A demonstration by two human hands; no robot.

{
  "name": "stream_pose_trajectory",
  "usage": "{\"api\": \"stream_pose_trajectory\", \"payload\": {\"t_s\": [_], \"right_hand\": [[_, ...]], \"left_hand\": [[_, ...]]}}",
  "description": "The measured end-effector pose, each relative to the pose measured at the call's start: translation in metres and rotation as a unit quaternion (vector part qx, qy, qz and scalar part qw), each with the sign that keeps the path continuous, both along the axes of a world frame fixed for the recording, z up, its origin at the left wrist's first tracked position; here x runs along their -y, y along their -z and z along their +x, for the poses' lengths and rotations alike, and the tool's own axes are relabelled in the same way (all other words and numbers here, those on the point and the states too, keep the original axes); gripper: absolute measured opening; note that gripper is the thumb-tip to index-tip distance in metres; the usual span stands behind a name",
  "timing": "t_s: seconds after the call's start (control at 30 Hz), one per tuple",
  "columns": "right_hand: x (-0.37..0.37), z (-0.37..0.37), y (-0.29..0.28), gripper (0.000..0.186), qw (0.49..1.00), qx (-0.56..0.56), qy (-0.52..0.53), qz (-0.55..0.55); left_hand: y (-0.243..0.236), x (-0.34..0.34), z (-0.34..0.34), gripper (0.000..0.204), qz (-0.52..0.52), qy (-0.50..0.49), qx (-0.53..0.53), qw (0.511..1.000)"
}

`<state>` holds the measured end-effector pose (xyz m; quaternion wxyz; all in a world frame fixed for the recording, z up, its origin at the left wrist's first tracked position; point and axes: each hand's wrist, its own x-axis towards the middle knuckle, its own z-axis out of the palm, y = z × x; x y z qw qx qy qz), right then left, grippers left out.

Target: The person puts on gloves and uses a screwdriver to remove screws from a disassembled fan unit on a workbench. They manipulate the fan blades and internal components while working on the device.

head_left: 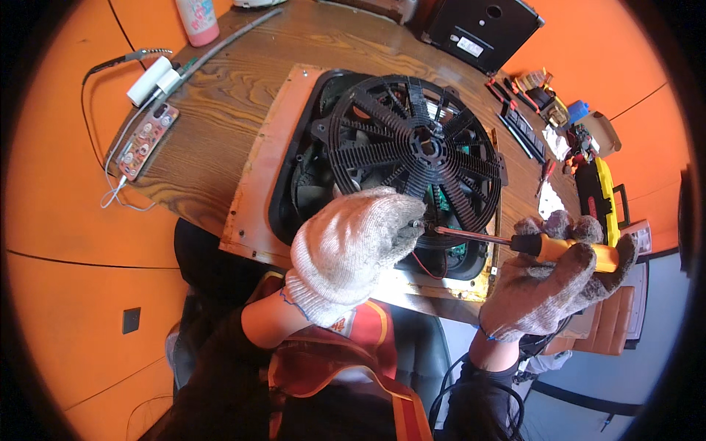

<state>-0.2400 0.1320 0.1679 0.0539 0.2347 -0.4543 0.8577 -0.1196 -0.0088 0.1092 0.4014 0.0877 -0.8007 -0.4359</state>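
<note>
My right hand (540, 290), in a pale knitted glove with dark fingertips, grips a screwdriver (562, 251) with a yellow handle and black collar. Its shaft points left toward my left hand (349, 242), gloved the same way. The left fingers are pinched together close to the screwdriver's tip; whatever they hold is too small to make out. Just beyond both hands, a round black fan grille (382, 156) with ribbed spokes lies tilted over the black-rimmed opening of a worn metal panel (254, 187). Green circuit boards and a thin red wire show beneath and beside the grille.
On the wooden table (243, 92), a phone (147, 143) with cables and a white adapter (150, 81) lie at left. A pink bottle (197, 22) and black box (482, 33) stand behind. Pliers, a small red screwdriver (546, 175) and a yellow-black toolbox (599, 198) crowd the right.
</note>
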Motion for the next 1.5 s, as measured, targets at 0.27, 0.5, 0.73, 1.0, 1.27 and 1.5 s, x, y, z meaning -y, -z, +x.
{"api": "stream_pose_trajectory", "payload": {"t_s": [0.27,0.5,0.73,1.0,1.27,1.5], "right_hand": [[0.012,-0.007,0.005,0.052,0.982,-0.111,0.049,0.146],[0.012,-0.010,0.009,0.054,0.979,-0.079,0.091,0.163],[0.016,-0.002,0.004,0.066,0.965,-0.083,0.139,0.208],[0.017,-0.004,0.006,0.053,0.981,-0.142,0.046,0.124],[0.009,-0.004,0.007,0.061,0.977,-0.158,0.056,0.130],[-0.004,-0.028,0.022,0.052,0.951,-0.191,-0.243,0.014]], "left_hand": [[0.010,0.003,-0.002,0.045,0.095,0.099,0.023,0.990],[0.001,0.007,0.006,0.044,0.119,0.116,0.060,0.984],[-0.003,0.010,0.014,0.045,0.085,0.110,0.047,0.989],[-0.010,0.009,0.015,0.035,-0.086,-0.016,0.063,0.994],[-0.012,0.006,0.016,0.030,-0.136,-0.041,0.064,0.988],[-0.015,0.006,0.015,0.031,-0.216,-0.084,0.059,0.971]]}}
